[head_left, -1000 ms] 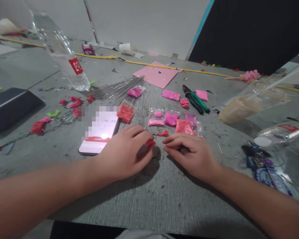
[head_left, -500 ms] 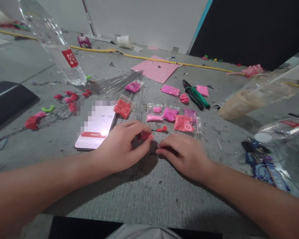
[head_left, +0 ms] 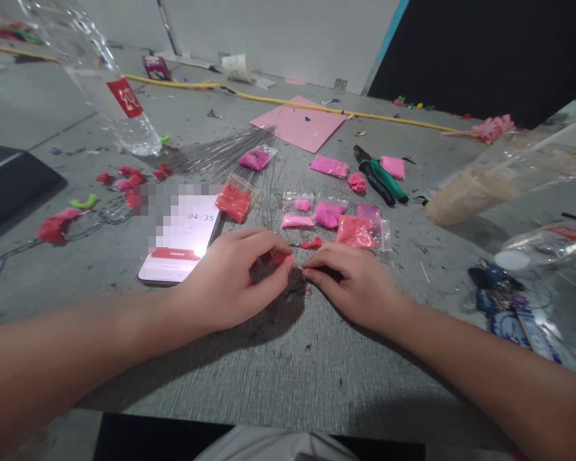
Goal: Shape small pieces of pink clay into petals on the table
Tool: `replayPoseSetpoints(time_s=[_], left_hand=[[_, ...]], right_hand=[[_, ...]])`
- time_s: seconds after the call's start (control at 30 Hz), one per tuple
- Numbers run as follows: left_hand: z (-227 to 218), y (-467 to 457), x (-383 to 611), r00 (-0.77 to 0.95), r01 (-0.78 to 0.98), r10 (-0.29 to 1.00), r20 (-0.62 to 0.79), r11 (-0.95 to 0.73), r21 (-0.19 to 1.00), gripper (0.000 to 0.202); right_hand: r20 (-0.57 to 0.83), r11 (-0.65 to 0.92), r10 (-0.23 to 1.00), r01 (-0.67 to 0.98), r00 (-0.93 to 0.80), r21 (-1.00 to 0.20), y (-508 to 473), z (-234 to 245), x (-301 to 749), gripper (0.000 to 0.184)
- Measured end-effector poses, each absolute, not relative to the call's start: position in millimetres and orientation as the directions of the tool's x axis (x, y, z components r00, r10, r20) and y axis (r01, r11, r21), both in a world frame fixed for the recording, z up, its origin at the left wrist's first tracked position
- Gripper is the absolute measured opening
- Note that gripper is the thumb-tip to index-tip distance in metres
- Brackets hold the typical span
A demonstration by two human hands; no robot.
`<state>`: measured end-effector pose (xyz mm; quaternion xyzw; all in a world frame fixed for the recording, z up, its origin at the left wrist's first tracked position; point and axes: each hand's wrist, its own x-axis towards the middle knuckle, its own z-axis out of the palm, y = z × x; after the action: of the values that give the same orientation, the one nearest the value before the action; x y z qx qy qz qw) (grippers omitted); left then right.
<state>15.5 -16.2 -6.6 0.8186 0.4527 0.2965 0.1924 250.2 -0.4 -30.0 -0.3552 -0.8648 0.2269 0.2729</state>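
My left hand rests on the grey table with its thumb and fingers pinched on a small red clay piece. My right hand lies just to its right, fingers curled together, fingertips almost touching the left ones; what they hold is hidden. A thin wire with a red clay bit lies just beyond both hands. Behind it sit several small plastic bags of pink and red clay.
A lit phone lies left of my hands. Further off are a water bottle, a bundle of wires, green-handled pliers, a pink sheet, a drink cup, keys and red clay flowers.
My two hands have drawn closer until their fingertips nearly meet. The left fingers have closed tighter on the red clay. The view has shifted slightly.
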Motion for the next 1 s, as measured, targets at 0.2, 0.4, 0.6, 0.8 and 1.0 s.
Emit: replayPoseSetpoints(time_s=[0.2, 0.4, 0.6, 0.8, 1.0], left_hand=[[-5.7, -17.9, 15.2, 0.426, 0.611, 0.849, 0.314, -0.526, 0.592, 0.014], [-6.4, -18.0, 13.8, 0.427, 0.610, 0.845, 0.321, -0.531, 0.588, 0.013], [-6.5, -17.5, 13.7, 0.435, 0.604, 0.839, 0.326, -0.540, 0.586, 0.013], [-5.0, -18.2, 15.1, 0.469, 0.577, 0.819, 0.331, -0.567, 0.587, 0.013], [-3.5, -19.4, 15.9, 0.516, 0.521, 0.804, 0.296, -0.569, 0.636, 0.012]], right_hand=[[0.290, 0.657, 0.727, 0.508, -0.622, -0.557, -2.5, -28.5, 250.1, 0.002], [0.277, 0.719, 0.642, 0.436, -0.715, -0.541, -5.7, -26.1, 253.6, 0.016], [0.320, 0.704, 0.685, 0.481, -0.655, -0.522, -3.2, -26.7, 253.0, 0.007], [0.458, 0.665, 0.745, 0.592, -0.486, -0.455, -5.3, -20.1, 260.1, 0.011], [0.562, 0.835, 0.548, 0.449, -0.620, -0.318, -10.4, -16.6, 261.6, 0.018]])
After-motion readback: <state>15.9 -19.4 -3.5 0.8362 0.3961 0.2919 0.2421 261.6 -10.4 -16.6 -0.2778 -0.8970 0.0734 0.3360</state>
